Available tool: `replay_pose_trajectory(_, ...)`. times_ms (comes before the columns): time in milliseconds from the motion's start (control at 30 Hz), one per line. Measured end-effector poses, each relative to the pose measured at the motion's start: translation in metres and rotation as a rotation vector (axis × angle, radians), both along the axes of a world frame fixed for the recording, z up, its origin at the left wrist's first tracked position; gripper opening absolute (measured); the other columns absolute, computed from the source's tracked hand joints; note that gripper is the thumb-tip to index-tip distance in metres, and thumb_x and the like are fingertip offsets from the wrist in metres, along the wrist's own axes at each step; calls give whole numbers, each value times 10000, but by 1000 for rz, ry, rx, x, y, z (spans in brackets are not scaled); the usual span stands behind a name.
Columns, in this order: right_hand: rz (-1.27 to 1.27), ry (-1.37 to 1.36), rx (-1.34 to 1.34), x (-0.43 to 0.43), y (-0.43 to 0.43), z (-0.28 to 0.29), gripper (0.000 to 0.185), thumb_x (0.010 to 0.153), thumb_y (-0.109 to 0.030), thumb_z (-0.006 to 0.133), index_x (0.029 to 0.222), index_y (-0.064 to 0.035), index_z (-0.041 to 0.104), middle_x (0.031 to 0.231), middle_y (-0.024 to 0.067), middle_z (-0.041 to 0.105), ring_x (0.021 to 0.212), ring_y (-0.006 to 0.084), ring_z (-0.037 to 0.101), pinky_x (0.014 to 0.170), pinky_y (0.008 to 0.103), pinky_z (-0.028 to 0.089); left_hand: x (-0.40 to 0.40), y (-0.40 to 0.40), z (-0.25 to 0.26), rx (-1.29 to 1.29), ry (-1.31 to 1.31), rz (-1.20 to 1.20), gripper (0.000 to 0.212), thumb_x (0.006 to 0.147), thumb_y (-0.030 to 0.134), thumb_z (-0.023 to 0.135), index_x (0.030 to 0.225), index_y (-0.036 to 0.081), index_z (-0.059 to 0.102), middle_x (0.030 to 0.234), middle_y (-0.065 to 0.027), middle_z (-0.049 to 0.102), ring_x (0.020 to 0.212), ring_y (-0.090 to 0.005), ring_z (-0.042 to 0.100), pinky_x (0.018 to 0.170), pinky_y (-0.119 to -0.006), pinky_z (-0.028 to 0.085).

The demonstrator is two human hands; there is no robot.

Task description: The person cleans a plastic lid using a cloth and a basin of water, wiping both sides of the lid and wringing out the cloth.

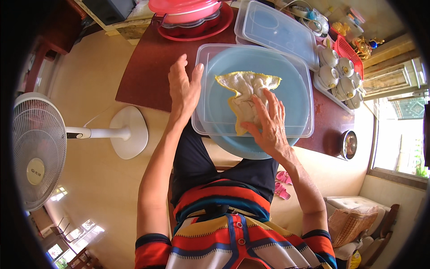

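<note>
A clear plastic lid (208, 122) lies across a round light-blue plastic basin (242, 149) at the table's front edge. On the lid is a rumpled white cloth with yellow edging (247, 84). My right hand (270, 126) rests on the cloth, fingers spread, pressing on it rather than gripping it. Beside the lid's left edge is my left hand (184, 85), its thumb apart from the fingers and nothing in it. Whether its thumb touches the lid's rim I cannot tell.
Behind the lid, more clear plastic lids (278, 30) lie on the dark red table (147, 77). Pink and red containers (191, 13) stand at the back left, stacked bowls (344, 77) at the right. A metal bowl (349, 144) sits near the right edge. A white fan (40, 151) is at left.
</note>
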State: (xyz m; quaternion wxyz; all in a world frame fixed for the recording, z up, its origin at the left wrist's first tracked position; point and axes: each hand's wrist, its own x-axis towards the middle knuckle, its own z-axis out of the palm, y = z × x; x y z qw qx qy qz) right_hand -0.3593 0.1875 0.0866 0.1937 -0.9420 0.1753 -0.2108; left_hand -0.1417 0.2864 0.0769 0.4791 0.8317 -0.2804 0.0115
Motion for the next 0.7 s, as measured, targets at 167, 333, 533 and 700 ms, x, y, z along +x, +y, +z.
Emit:
replay_pose_trajectory(167, -162, 0, -115, -4, -3, -23, 710, 685, -187, 725, 1306, -76, 398, 1240, 244, 352, 1146, 437, 345, 958, 535, 277, -79, 49, 122, -345, 149, -876, 189, 874, 42, 489, 1039, 27, 579, 922, -90, 617, 774, -136, 576, 701, -260, 462)
replay_pose_trajectory(333, -181, 2, -102, 2, 9, -16, 705, 719, -241, 703, 1328, -102, 378, 1149, 189, 402, 1064, 367, 391, 931, 512, 278, -145, 57, 165, -738, -450, -729, 135, 718, 227, 670, 816, 134, 676, 703, 3, 611, 563, -135, 565, 464, -265, 453)
replay_pose_trajectory(533, -274, 116, -121, -4, 16, -5, 703, 736, -268, 689, 1345, -114, 374, 1105, 147, 467, 1044, 336, 433, 904, 484, 304, -145, 85, 165, -723, -377, -674, 192, 694, 244, 739, 835, 123, 688, 723, -31, 604, 539, -148, 555, 424, -241, 431)
replay_pose_trajectory(700, -232, 50, 74, 0, 5, -5, 557, 767, -117, 622, 1279, -57, 410, 1047, 170, 540, 978, 331, 509, 851, 430, 393, -119, 112, 163, -370, 244, -870, 175, 803, 42, 513, 957, 59, 594, 791, -64, 606, 570, -140, 550, 509, -235, 461)
